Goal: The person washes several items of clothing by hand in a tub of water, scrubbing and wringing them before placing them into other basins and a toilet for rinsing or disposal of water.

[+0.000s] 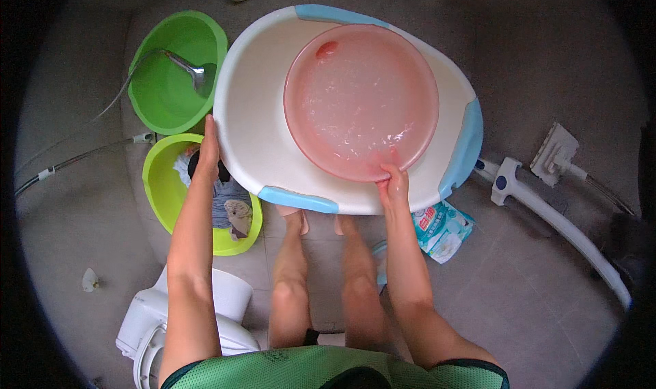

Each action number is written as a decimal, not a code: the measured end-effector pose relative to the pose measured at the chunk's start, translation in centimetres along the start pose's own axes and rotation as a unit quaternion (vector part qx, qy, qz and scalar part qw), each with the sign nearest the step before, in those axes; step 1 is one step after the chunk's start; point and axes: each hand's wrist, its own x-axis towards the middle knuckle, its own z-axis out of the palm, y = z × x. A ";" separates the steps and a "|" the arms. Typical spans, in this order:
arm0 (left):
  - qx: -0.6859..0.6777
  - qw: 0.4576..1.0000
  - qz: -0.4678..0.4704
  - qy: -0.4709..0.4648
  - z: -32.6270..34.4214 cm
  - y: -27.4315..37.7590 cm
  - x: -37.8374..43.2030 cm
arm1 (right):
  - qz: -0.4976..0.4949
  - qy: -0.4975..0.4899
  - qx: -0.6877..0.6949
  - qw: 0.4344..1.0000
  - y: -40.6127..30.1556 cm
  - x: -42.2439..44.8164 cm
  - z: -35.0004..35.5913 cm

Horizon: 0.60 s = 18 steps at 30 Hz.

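Note:
A white plastic baby bathtub point(251, 107) with light-blue edge grips lies before me. Inside or over it is a round pink translucent basin point(307, 148) with what looks like water in it. My right hand point(395, 184) grips the basin's near rim, thumb over the edge. My left hand point(209, 148) rests against the tub's left outer wall, fingers extended and pointing away from me. Just under that hand stands a yellow-green basin point(154, 184) holding crumpled clothes point(223, 199). Further up, a green basin point(174, 25) touches or nearly touches the tub and holds a chrome shower head point(192, 74).
A teal detergent pouch point(445, 230) lies by the tub's near right side. Right of it are a curved white pole point(558, 225) and a flat white cleaning head point(554, 151) on a handle. A white toilet point(230, 332) stands at lower left. A hose point(123, 89) crosses the left side.

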 end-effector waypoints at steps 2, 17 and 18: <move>-0.006 1.000 -0.007 0.008 -0.9 -0.7 1.9 | -0.012 -0.007 0.008 1.000 -0.8 -0.9 0.3; -0.166 0.974 0.098 -0.122 4.9 -5.4 -8.8 | 0.010 -0.057 -0.178 0.982 -6.5 -8.4 4.4; -0.183 0.963 0.033 -0.195 5.6 -4.6 -12.5 | 0.019 -0.082 -0.193 0.977 -7.1 -9.1 5.0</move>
